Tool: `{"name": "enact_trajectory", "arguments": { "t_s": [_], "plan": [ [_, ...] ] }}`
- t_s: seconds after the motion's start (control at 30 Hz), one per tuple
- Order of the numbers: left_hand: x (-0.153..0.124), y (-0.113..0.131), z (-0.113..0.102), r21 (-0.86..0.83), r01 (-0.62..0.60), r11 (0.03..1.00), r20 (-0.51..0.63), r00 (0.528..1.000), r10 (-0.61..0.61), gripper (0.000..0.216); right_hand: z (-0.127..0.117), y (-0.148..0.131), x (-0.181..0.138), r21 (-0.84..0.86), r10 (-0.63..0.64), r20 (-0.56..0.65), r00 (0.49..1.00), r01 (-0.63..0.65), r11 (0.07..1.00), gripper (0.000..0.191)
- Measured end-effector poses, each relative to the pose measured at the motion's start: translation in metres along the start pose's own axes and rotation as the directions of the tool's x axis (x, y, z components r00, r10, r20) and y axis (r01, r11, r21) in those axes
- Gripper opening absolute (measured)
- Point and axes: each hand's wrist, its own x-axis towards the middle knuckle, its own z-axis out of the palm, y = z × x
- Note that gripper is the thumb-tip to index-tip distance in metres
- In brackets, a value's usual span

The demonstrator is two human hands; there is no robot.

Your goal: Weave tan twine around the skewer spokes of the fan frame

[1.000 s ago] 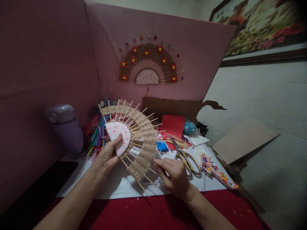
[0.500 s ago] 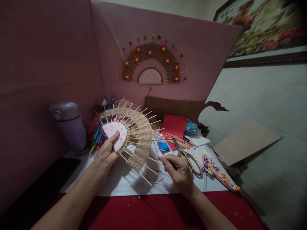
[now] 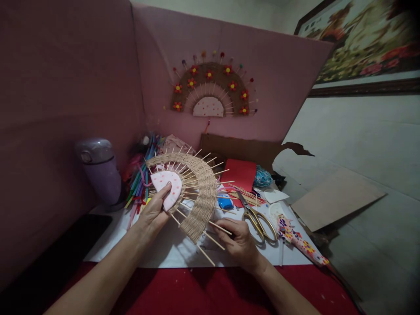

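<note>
My left hand (image 3: 155,212) grips a half-round woven fan (image 3: 203,192) by its white, pink-spotted centre (image 3: 170,194), thumb on top. Tan twine is woven in a broad arc around thin wooden sticks, whose ends poke out past the outer edge. My right hand (image 3: 238,240) is at the lower right of that edge, fingers pinched together beside a stick end (image 3: 223,228) that crosses in front of them. What lies between the fingertips is hidden. Gold-handled scissors (image 3: 256,218) lie just right of this hand.
Behind stand a purple bottle (image 3: 101,175) and coloured pipe cleaners (image 3: 141,183). Red sheet (image 3: 241,173), blue yarn (image 3: 262,176), blue packet (image 3: 225,202) and loose sticks (image 3: 247,194) lie beyond the fan. A flower-patterned glue gun (image 3: 302,243) rests right. A finished flowered fan (image 3: 210,74) hangs on the pink panel.
The fan and my left hand have shifted slightly right and down in view. My right hand has moved left against the fan's outer sticks, its fingertips now partly behind one stick.
</note>
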Motion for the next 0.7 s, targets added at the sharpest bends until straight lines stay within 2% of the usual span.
{"name": "enact_trajectory", "arguments": {
  "t_s": [0.23,0.47,0.7],
  "plan": [
    [-0.0038,-0.0048,0.0031,0.068,-0.065,0.996,-0.049,0.996,0.069,0.02,0.0001,0.0005,-0.0002,0.002,-0.057,0.008,0.998,0.057,0.998,0.016],
    [-0.0053,-0.0039,0.0051,0.122,-0.09,0.989,-0.018,0.996,0.092,0.019,0.0022,0.0066,-0.0023,0.044,-0.135,-0.027,0.99,0.136,0.99,0.017],
    [-0.0045,-0.0045,0.0066,0.125,-0.171,0.977,0.027,0.985,0.169,0.022,0.0001,0.0018,-0.0029,0.008,-0.05,-0.003,0.999,0.05,0.999,0.017]
  ]
}}
